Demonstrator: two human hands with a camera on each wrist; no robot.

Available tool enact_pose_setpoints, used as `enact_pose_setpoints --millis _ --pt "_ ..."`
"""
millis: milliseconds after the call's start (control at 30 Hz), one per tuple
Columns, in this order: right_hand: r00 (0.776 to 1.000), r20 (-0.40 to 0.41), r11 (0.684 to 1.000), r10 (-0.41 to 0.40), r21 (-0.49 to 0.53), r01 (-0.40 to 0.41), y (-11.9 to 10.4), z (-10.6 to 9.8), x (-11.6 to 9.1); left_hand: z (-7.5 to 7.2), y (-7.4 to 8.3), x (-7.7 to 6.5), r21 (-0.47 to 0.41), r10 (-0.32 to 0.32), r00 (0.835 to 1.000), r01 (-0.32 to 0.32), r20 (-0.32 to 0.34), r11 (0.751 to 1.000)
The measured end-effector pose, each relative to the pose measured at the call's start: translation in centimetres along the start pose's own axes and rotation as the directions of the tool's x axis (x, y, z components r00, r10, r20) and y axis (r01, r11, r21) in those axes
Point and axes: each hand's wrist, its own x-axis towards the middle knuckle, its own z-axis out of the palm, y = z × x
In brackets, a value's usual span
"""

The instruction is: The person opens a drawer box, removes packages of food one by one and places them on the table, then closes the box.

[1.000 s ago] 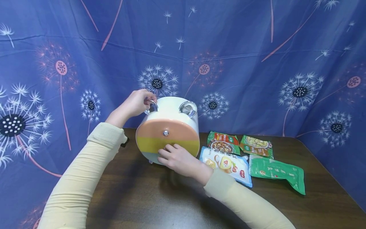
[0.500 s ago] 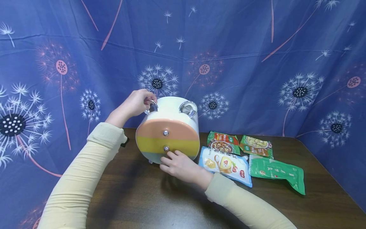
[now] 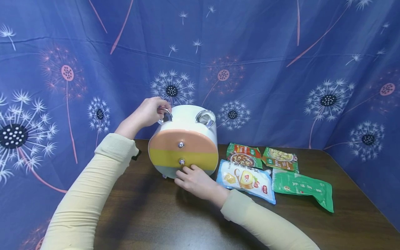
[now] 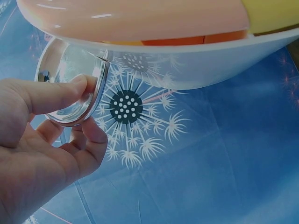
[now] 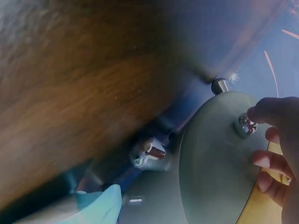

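A round alarm-clock-shaped drawer box (image 3: 187, 137) has orange, yellow and grey-green drawer fronts with shiny knobs. My left hand (image 3: 153, 110) pinches the silver bell-shaped ear (image 4: 70, 65) at its top left, thumb on the face and fingers behind. At the grey-green bottom drawer (image 5: 215, 158) is my right hand (image 3: 197, 181), fingers bent. In the right wrist view its thumb meets the edge of the knob (image 5: 245, 125); whether the other fingers grip it cannot be made out. Above, the yellow drawer's knob (image 3: 182, 161) shows uncovered.
Right of the box lie a white-and-blue pouch (image 3: 247, 180), a red-and-green packet (image 3: 244, 156), a green-and-orange packet (image 3: 280, 159) and a long green packet (image 3: 302, 187) on the wooden table (image 3: 150, 215). A blue dandelion-print curtain (image 3: 265, 86) hangs close behind.
My right hand has moved slightly down from the yellow drawer's knob to the bottom drawer, uncovering the yellow knob. My left hand keeps its hold on the ear.
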Motion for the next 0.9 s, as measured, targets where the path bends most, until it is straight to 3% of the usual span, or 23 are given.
enact_pose_setpoints --millis 267,533,900 --pt "0.999 0.039 1.000 0.011 0.005 -0.012 -0.6 0.6 0.1 -0.1 0.1 0.0 0.008 -0.004 1.000 0.003 0.007 1.000" --pt "1.000 0.026 1.000 0.017 -0.023 -0.016 -0.8 1.1 0.3 -0.2 0.0 0.1 0.003 -0.003 1.000 0.003 0.010 1.000" --pt "0.998 0.062 0.993 0.008 -0.115 -0.001 -1.1 1.5 0.7 0.0 -0.2 0.2 -0.006 0.004 1.000 -0.004 0.008 1.000"
